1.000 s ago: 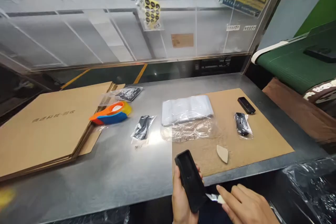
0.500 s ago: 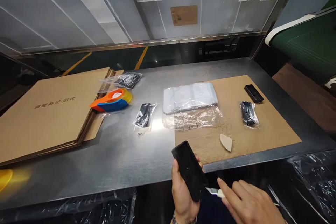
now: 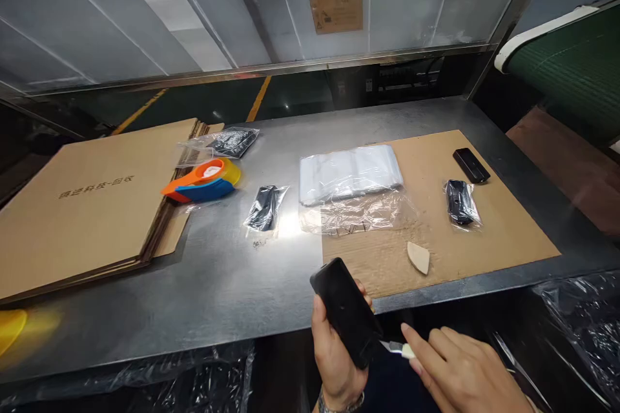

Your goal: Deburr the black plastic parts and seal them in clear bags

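My left hand (image 3: 334, 358) is wrapped round a black rectangular plastic part (image 3: 345, 310), tilted in front of the table edge. In my right hand (image 3: 455, 368) is a small knife (image 3: 394, 347) with a pale handle, its fingers closed around it. The blade's tip meets the lower right edge of the black part, or lies very close to it; I cannot tell which. On the cardboard sheet (image 3: 508, 232) ahead lies a beige wedge-shaped piece (image 3: 418, 258). A similar black part (image 3: 471, 165) rests at the sheet's far right, beside a bagged black part (image 3: 460, 202).
A stack of clear plastic bags (image 3: 351, 171) lies mid-table. Left of it are another bagged black part (image 3: 265, 208), an orange-and-blue tape dispenser (image 3: 206, 181) and stacked flat cartons (image 3: 97, 200). Black plastic-lined containers (image 3: 588, 329) stand below the metal table's (image 3: 232, 297) front edge.
The black part has tilted slightly in my left hand and shifted a little left. The knife tip has stayed by its lower edge. The camera view has shifted slightly.
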Demonstrator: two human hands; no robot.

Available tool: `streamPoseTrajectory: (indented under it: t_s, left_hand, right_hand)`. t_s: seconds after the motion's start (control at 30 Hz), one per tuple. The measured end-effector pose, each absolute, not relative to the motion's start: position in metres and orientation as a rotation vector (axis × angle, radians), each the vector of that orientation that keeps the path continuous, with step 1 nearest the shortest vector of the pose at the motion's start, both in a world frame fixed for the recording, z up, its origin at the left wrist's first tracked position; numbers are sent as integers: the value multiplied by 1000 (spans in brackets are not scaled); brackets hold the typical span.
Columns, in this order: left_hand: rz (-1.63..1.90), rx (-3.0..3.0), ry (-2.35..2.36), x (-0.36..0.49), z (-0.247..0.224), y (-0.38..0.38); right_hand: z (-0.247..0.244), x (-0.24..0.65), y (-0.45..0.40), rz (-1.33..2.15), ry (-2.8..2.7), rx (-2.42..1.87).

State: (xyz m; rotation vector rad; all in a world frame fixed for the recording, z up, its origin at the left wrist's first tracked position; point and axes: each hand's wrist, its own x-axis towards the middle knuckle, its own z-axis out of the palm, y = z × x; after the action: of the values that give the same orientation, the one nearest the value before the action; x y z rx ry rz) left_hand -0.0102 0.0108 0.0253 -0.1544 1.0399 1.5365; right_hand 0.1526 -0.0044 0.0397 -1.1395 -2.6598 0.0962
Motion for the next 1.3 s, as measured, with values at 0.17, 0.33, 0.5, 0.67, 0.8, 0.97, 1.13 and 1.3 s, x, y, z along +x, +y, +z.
streamPoseTrajectory:
  t_s: [0.17,0.33,0.5,0.67,0.8,0.97,1.13,1.3]
  left_hand:
    - [1580,-123,1004,-9,26,9]
    - [1583,-122,1016,-9,29,9]
    - [1553,-154,1038,-10,28,8]
    - [1527,-178,1046,-11,25,6]
    - [1442,-163,1065,-15,24,8]
    - [1382,-140,1050,-18,26,10]
    - [1375,-116,1047,-18,26,10]
    - [1369,-125,1062,-18,25,10]
  right_hand:
    - [39,153,-5,117,-2693,-1147]
    - [38,153,-5,105,-2691,-1146]
    - [36,151,-5,76,-2682,-1182]
    - [32,151,-7,81,-2672,-1195]
    - [32,154,-4,289,-2668,-1146]
    - [38,154,2,487,-2675,-1205]
    - [37,151,1,457,-2740,-1220]
    - [33,148,-1,375,-2773,-1221]
